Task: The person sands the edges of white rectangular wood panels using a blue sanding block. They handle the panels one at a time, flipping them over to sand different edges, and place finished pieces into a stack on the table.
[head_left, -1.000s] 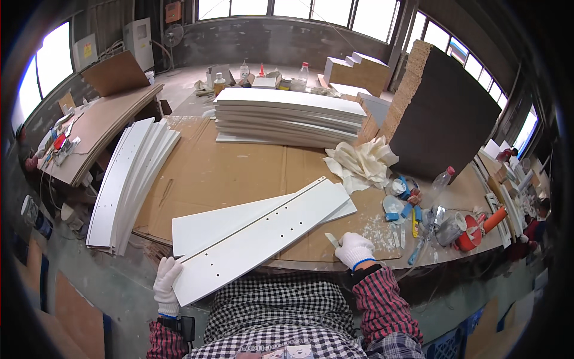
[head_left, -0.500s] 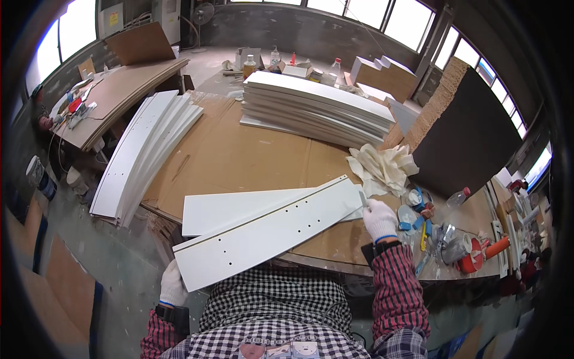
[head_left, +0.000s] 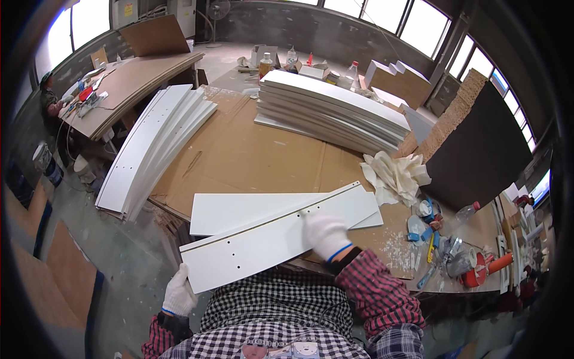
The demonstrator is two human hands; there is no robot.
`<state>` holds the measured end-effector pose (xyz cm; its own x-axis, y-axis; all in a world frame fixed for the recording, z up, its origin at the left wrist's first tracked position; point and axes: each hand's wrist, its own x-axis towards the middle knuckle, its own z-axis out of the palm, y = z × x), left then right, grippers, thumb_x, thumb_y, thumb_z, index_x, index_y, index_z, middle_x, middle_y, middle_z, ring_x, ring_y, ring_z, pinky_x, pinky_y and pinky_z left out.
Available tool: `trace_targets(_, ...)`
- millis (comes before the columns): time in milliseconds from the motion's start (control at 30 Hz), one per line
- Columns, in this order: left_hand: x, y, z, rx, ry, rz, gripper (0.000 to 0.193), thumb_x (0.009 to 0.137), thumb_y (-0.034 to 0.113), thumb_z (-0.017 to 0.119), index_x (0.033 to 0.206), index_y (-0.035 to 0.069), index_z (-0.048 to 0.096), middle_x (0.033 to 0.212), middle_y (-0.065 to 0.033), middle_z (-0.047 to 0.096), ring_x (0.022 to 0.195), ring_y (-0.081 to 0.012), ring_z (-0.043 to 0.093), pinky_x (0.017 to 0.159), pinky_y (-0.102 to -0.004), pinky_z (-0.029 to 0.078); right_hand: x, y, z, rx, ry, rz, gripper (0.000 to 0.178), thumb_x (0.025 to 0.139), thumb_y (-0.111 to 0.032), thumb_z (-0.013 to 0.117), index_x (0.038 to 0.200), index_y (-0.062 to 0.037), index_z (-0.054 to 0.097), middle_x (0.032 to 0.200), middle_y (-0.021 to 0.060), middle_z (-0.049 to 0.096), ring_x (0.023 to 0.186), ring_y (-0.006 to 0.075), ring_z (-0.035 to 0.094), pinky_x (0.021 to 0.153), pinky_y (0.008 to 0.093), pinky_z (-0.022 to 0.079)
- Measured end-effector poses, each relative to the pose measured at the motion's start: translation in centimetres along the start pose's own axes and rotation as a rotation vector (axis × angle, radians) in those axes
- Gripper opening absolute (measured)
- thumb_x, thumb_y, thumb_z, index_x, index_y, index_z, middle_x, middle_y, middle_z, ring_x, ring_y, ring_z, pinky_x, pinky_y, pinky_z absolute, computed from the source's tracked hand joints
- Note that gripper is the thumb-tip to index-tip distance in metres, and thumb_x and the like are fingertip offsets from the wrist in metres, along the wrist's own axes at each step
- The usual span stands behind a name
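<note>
A long white board (head_left: pixel 272 239) with drilled holes and a dark groove along its far edge lies at a slant in front of me. My left hand (head_left: pixel 180 292), in a white knit glove, grips the board's near left end. Over the board's right half is my right hand (head_left: pixel 326 234), also gloved and slightly blurred. Its fingers look curled; what they hold, if anything, is hidden. Under the slanted board lies a second white board (head_left: pixel 239 206), partly covered.
Brown cardboard (head_left: pixel 263 152) covers the table. White boards (head_left: pixel 143 143) are fanned out at left, and a board stack (head_left: pixel 329 107) stands behind. A crumpled cloth (head_left: pixel 394 176), a clear bottle (head_left: pixel 466 212) and an orange-red tape dispenser (head_left: pixel 478 272) lie at right.
My right hand has moved left from the board's right end to over its holes. A grey flat piece seen at its fingers earlier is out of sight. My left hand keeps its grip.
</note>
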<state>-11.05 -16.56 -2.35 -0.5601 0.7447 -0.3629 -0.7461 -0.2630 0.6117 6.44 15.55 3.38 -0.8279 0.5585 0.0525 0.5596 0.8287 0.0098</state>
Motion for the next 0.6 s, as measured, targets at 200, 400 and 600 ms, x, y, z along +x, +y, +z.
trace_targets(200, 0.2, -0.2, -0.6, -0.045, -0.008, 0.015, 0.043, 0.103, 0.028, 0.036, 0.134, -0.002, 0.043, 0.129, -0.014, 0.055, 0.117, -0.0251, 0.056, 0.1, -0.0396, 0.045, 0.2, -2.5, -0.3, 0.057, 0.061, -0.154, 0.023, 0.088, -0.019, 0.049, 0.105, -0.009, 0.061, 0.065, 0.0135, 0.059, 0.066, 0.0362, 0.063, 0.061, 0.0485, 0.051)
trace_targets(400, -0.2, -0.2, -1.1, -0.119, -0.013, -0.048, 0.048, 0.103, 0.036, 0.035, 0.136, 0.001, 0.043, 0.133, -0.012, 0.053, 0.119, -0.0241, 0.054, 0.101, -0.0397, 0.043, 1.7, -0.8, 2.3, -0.118, 0.1, 0.019, 0.028, 0.087, -0.017, 0.049, 0.11, -0.007, 0.061, 0.083, 0.0157, 0.065, 0.07, 0.0344, 0.065, 0.059, 0.0465, 0.052)
trace_targets(600, 0.3, -0.1, -1.1, -0.043, 0.005, -0.048, 0.068, 0.101, 0.052, 0.026, 0.137, -0.004, 0.039, 0.135, -0.0146, 0.051, 0.123, -0.0253, 0.051, 0.105, -0.0388, 0.04, -4.0, -14.2, -1.2, 0.168, 0.039, -0.701, 0.036, 0.085, -0.007, 0.05, 0.12, -0.0131, 0.055, 0.084, 0.0108, 0.06, 0.069, 0.0294, 0.062, 0.056, 0.0415, 0.051)
